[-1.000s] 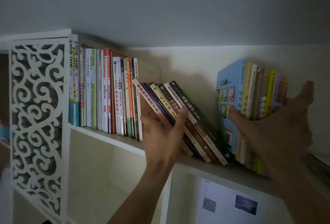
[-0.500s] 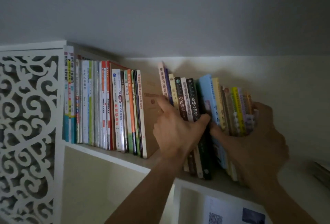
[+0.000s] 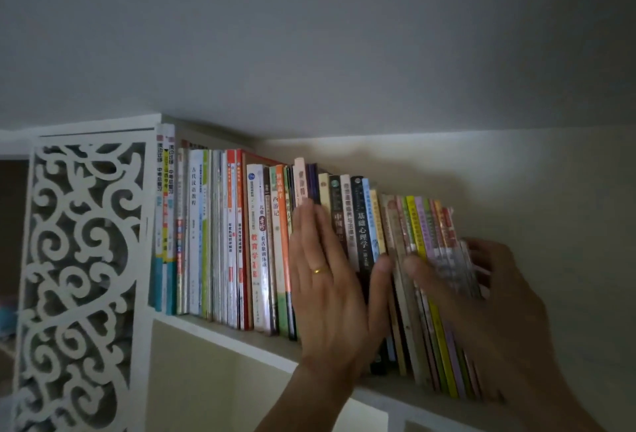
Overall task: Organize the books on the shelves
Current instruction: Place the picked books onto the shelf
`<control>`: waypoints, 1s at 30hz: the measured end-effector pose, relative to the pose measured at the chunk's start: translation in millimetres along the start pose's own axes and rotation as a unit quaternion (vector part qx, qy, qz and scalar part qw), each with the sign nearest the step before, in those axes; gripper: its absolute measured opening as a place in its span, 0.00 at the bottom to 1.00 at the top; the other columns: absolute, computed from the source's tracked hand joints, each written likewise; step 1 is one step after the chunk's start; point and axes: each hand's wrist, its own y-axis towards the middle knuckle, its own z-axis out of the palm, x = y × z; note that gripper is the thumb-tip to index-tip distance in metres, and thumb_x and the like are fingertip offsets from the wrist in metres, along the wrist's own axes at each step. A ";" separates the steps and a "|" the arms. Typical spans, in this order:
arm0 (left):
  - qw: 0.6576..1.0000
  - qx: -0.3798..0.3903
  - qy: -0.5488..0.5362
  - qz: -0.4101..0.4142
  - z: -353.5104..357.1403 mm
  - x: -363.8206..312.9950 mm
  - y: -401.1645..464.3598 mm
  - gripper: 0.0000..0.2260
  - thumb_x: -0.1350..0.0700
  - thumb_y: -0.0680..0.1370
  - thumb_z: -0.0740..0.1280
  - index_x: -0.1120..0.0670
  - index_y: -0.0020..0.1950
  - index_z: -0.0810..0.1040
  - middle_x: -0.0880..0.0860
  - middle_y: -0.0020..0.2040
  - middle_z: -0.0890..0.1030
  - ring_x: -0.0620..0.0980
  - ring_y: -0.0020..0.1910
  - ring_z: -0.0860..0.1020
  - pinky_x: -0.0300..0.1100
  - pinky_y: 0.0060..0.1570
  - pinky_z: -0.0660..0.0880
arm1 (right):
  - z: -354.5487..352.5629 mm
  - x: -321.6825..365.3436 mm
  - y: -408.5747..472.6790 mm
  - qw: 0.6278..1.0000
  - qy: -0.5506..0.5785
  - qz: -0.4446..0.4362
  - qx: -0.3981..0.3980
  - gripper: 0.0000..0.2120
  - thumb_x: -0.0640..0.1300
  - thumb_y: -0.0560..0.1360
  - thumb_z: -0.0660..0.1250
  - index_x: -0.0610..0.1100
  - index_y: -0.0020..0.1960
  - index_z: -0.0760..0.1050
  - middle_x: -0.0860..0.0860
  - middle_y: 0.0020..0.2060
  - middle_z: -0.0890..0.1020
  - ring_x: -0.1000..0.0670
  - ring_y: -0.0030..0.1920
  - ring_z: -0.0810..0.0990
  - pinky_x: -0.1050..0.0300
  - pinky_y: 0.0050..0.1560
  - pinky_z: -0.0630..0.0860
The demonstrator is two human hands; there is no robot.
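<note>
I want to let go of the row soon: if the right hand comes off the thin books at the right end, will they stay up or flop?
The thin colourful books would probably tip rightward: nothing but the right hand bounds that end. They look slim, so likely floppy and light. The left hand lies flat on the thicker spines.

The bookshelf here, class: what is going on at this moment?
A person is tidying a row of books on the top shelf of a white bookcase. The left hand lies flat, fingers straight, against the spines in the middle of the row. The right hand wraps around the thin books at the right end, thumb on the spines. The row stands nearly upright and packed together. A white carved panel closes the left side.
</note>
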 end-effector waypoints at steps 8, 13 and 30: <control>0.996 -0.024 -0.077 0.027 -24.6 28.2 28.4 0.24 0.43 0.85 0.52 0.59 0.67 0.73 0.53 0.63 0.74 0.51 0.63 0.72 0.55 0.61 0.73 | 13.1 3.7 -2.1 0.997 0.064 0.041 0.029 0.37 0.75 0.58 0.69 0.58 0.59 0.64 0.57 0.50 0.74 0.55 0.44 0.75 0.56 0.48 0.69; 0.987 0.022 -0.143 0.071 -24.4 60.8 111.5 0.14 0.51 0.86 0.54 0.56 0.66 0.74 0.50 0.58 0.76 0.49 0.58 0.75 0.53 0.58 0.75 | -0.8 -10.3 -1.5 0.991 0.038 0.060 0.110 0.42 0.76 0.55 0.73 0.66 0.64 0.62 0.53 0.58 0.75 0.49 0.50 0.78 0.50 0.53 0.75; 0.966 0.130 0.070 0.212 17.8 -20.3 19.8 0.33 0.39 0.85 0.48 0.58 0.84 0.49 0.55 0.85 0.45 0.49 0.83 0.40 0.50 0.82 0.44 | -1.9 -73.9 32.1 0.982 0.004 0.141 0.128 0.53 0.89 0.53 0.57 0.59 0.69 0.72 0.47 0.62 0.81 0.43 0.60 0.80 0.39 0.66 0.73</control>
